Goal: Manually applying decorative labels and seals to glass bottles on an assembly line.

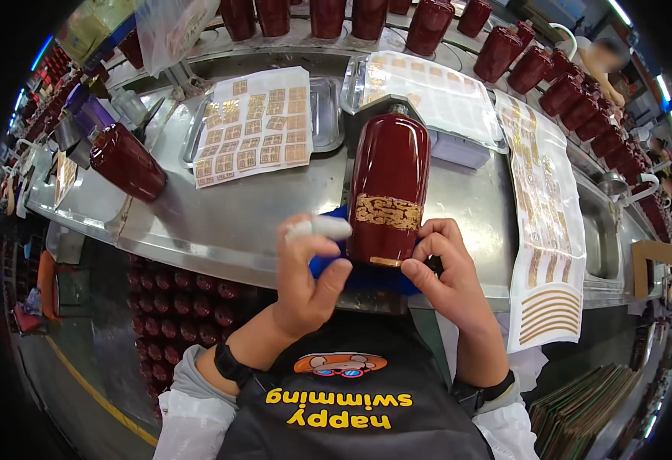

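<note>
A stainless-steel counter (290,201) spans the workspace. To the right lies a long white transfer sheet (544,222) with gold bands and curved strips; at left, a shorter decal sheet (255,126) of gold squares overlaps a metal tray. Between them the glossy dark-red bottle (391,161) lies on its back, neck pointing away, its base end over a blue support (378,282).

The left hand (305,280) stands at the bottle's left edge, thumb and forefinger parted; whether it touches the glass I cannot tell. The right hand (451,268) is at the lower right corner, thumb and forefinger close together; whether they pinch anything does not show.

A gold scrollwork band (388,212) crosses the bottle's lower body. The left forefinger wears a white wrap (320,227). Smallest is the narrow gold strip (386,262) at the base, which the step seems to concern: best kept parallel to the band, steadied from the left, and pressed lightly outward from its middle so that no wrinkles or bubbles stay.
</note>
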Tool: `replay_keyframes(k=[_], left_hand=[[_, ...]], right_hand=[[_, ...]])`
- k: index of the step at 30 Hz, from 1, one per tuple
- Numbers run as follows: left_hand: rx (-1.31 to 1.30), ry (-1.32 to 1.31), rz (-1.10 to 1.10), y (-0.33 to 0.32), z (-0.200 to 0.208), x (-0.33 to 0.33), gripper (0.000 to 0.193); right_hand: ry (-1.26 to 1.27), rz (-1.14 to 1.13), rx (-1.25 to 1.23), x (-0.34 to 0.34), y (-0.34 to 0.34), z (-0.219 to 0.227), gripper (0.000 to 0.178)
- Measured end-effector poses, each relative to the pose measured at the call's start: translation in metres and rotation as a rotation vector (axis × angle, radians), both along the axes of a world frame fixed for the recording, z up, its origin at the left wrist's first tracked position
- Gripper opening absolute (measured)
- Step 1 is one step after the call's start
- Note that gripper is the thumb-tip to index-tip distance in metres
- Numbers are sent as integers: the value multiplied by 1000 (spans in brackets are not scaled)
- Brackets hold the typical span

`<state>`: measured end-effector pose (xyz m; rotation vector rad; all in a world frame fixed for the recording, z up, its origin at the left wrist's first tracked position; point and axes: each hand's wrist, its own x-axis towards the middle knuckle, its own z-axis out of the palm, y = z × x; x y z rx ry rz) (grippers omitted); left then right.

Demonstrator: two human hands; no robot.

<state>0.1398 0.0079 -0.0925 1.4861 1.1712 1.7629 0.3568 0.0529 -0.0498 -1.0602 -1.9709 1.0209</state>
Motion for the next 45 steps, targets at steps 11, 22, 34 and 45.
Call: replay_keyframes(k=[11,22,34,45], left_hand=[[589,894,-53,11,13,-18,25],[757,1014,-167,30,26,-20,26],[830,1121,-298,41,42,-13,30],[840,1280,-135,36,34,-1,26]], right_hand=[[55,133,-115,14,10,-1,21],[3,246,-195,33,21,3,20],[130,275,-282,41,24,-3,23],[121,269,-255,41,24,-9,24]])
